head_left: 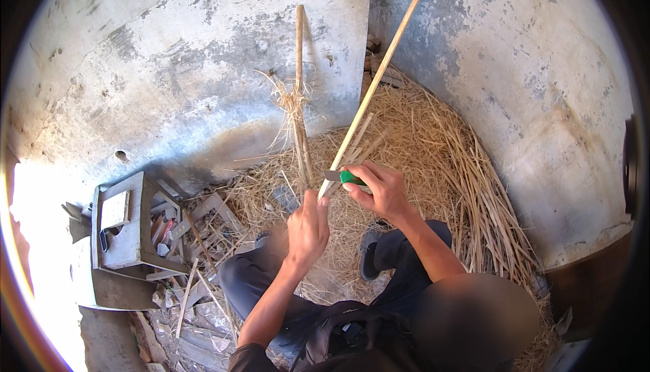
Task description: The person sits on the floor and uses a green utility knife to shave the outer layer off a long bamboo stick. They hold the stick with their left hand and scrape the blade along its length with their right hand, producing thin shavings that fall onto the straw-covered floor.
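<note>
From my remote post I record the left hand (308, 231) gripping the near end of a pale wooden strip (372, 89) right of the upright pole (299, 47), and the right hand (384, 192) closed round a green-handled knife (351, 178), blade across the strip. I find the strip long, narrow, straight and yellowish, whiter near the blade; behind the pole stands a scuffed, patchy wall (203, 47).

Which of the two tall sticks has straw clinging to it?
The upright brown stick: straw clumps partway along it. The pale stick in the left hand is bare.
</note>
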`<state>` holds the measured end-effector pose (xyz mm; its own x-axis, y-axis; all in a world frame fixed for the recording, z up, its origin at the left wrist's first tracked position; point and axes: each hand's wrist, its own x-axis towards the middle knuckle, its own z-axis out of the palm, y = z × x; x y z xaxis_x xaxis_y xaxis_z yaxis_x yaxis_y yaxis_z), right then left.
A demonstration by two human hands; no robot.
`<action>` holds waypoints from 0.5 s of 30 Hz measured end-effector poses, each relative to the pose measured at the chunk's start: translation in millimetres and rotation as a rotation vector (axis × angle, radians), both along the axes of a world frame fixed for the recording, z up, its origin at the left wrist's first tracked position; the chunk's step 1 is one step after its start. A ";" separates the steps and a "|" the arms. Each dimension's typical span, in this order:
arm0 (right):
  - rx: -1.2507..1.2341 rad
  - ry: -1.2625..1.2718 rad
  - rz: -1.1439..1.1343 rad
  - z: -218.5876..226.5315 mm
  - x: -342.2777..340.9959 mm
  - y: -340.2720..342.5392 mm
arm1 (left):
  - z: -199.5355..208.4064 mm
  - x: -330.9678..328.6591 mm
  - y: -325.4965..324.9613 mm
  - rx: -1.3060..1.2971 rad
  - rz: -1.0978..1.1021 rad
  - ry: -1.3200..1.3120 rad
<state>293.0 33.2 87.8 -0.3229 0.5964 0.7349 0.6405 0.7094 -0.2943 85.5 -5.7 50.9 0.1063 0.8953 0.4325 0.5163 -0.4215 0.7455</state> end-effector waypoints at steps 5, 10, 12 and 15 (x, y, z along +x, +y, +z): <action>0.044 -0.001 -0.053 0.0 2.2 0.7 | 1.0 1.0 -1.9 0.048 0.081 0.118; 0.071 0.035 -0.101 2.6 11.7 5.4 | 1.7 2.3 -8.1 0.008 0.085 0.113; 0.078 0.027 -0.071 2.5 13.3 5.4 | 1.0 1.7 -8.0 0.009 0.074 0.115; 0.102 0.009 -0.024 1.2 12.5 4.7 | -3.4 0.2 -7.6 0.019 0.052 0.100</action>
<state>305.5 37.8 88.9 -0.3021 0.5261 0.7950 0.6553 0.7202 -0.2276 85.8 -13.4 47.5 0.1035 0.8925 0.4389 0.6088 -0.4058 0.6817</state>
